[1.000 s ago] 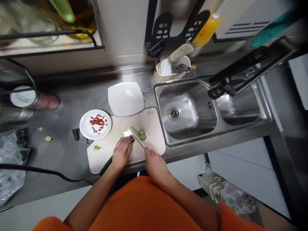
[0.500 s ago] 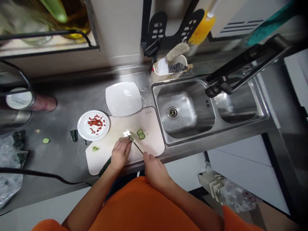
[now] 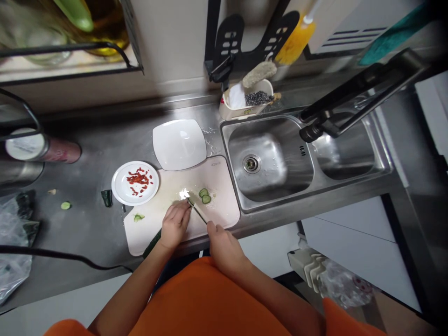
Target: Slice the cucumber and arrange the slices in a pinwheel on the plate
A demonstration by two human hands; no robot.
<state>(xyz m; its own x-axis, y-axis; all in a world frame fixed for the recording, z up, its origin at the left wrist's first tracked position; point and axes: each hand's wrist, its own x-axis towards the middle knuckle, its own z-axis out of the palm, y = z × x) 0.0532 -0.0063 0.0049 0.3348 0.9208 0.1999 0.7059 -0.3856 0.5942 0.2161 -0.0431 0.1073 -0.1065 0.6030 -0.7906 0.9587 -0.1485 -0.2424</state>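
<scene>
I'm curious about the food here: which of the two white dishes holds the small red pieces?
The round plate, with the red pieces scattered in it; the other dish is squarish and sits farther right.

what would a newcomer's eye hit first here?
Probably the bright orange shirt, bottom middle. Then the red bits on the round white plate, at the upper left of the cutting board. Next, near its lower edge, the left hand on a cucumber, the right hand gripping a knife.

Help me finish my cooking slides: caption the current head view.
Left hand on a cucumber, right hand holding a knife at its end, with slices nearby on the cutting board.
</scene>
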